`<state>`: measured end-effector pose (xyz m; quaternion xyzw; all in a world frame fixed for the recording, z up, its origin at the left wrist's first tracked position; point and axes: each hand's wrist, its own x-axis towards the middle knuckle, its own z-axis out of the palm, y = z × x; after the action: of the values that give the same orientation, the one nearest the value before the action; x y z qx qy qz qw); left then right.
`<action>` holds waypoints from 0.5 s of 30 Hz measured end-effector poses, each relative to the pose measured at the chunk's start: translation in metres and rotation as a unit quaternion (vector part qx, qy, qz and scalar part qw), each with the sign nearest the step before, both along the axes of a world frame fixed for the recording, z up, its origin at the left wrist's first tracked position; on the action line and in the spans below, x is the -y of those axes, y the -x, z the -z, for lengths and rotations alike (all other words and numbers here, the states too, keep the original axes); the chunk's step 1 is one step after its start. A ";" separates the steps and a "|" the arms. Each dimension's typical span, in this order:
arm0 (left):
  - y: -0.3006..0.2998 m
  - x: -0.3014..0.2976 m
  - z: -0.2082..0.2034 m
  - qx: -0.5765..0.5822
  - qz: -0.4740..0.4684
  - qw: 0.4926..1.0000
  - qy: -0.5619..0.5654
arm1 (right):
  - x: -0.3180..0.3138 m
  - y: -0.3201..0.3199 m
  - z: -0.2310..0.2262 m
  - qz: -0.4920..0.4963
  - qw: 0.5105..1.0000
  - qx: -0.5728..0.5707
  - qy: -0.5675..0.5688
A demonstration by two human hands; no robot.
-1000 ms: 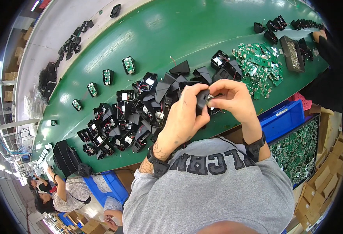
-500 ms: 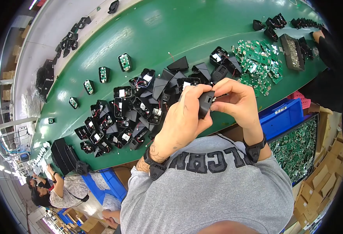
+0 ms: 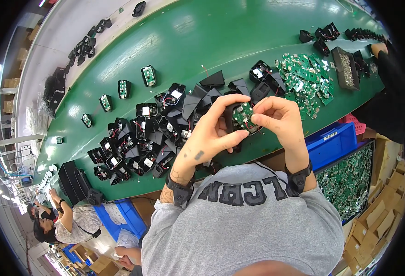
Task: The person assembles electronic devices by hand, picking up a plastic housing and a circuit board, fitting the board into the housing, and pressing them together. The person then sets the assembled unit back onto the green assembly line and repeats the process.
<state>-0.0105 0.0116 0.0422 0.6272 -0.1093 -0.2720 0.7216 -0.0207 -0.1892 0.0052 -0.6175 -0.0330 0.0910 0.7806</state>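
Observation:
My left hand [image 3: 214, 133] and my right hand [image 3: 278, 117] meet over the near edge of a green conveyor belt [image 3: 221, 41]. Together they hold a black plastic housing with a green circuit board [image 3: 243, 116] seated in it. The left thumb and fingers clamp its left side, and the right fingertips press on the board from the right. Just beyond the hands lies a heap of black housings [image 3: 151, 133], some with boards and red wires inside. A pile of loose green circuit boards [image 3: 306, 80] lies to the right.
Single filled housings [image 3: 148, 75] lie spaced along the belt farther back. A blue bin [image 3: 331, 142] and a tray of green boards [image 3: 349, 179] sit at my right. Another person's arm [image 3: 386, 55] reaches in at far right. More people work at lower left [image 3: 59, 225].
The housing has turned in my hands, so the green board now faces up. Both hands stay at the same spot over the belt's near edge.

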 end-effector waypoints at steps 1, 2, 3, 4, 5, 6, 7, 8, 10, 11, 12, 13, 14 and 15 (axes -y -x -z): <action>-0.003 -0.003 0.001 -0.022 0.016 0.999 0.021 | -0.001 0.001 0.000 0.010 1.000 0.001 -0.014; -0.004 -0.003 0.004 -0.020 0.015 0.999 0.020 | -0.002 0.001 -0.001 0.009 1.000 0.004 -0.015; -0.005 -0.002 0.007 -0.036 0.005 0.998 0.048 | -0.004 0.003 -0.003 0.022 1.000 -0.002 -0.014; -0.006 -0.002 0.010 -0.053 -0.004 0.996 0.077 | -0.006 0.004 -0.004 0.037 0.999 -0.008 -0.013; -0.008 -0.002 0.011 -0.067 -0.006 0.994 0.082 | -0.008 0.005 -0.003 0.046 0.999 -0.005 -0.023; -0.007 -0.001 0.013 -0.065 -0.005 0.995 0.081 | -0.009 0.007 -0.003 0.046 0.999 -0.004 -0.023; -0.005 0.001 0.015 -0.063 -0.026 0.994 0.084 | -0.010 0.010 -0.002 0.063 0.996 0.056 0.038; -0.004 0.002 0.015 -0.061 -0.045 0.993 0.087 | -0.010 0.011 -0.003 0.081 0.985 0.115 0.100; -0.006 0.001 0.020 -0.016 -0.057 0.992 0.115 | -0.011 0.012 -0.005 0.070 0.989 0.114 0.057; -0.008 0.001 0.020 0.001 -0.075 0.993 0.089 | -0.011 0.012 -0.008 0.068 0.996 0.059 -0.001; -0.010 0.000 0.019 0.017 -0.094 0.993 0.064 | -0.011 0.012 -0.009 0.064 0.996 0.003 -0.059; -0.010 -0.003 0.020 0.008 -0.046 0.996 0.082 | -0.009 0.010 0.000 0.069 0.995 -0.028 -0.065; -0.006 -0.001 0.017 0.040 -0.022 0.998 0.047 | -0.006 0.008 0.004 0.070 0.995 -0.027 -0.065; -0.003 0.000 0.015 0.012 -0.013 0.999 0.033 | -0.003 0.007 0.008 0.049 0.989 -0.055 -0.125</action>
<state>-0.0075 0.0112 0.0271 0.6077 -0.1186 -0.2517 0.7438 -0.0276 -0.1866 -0.0025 -0.5097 0.0290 0.0816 0.8560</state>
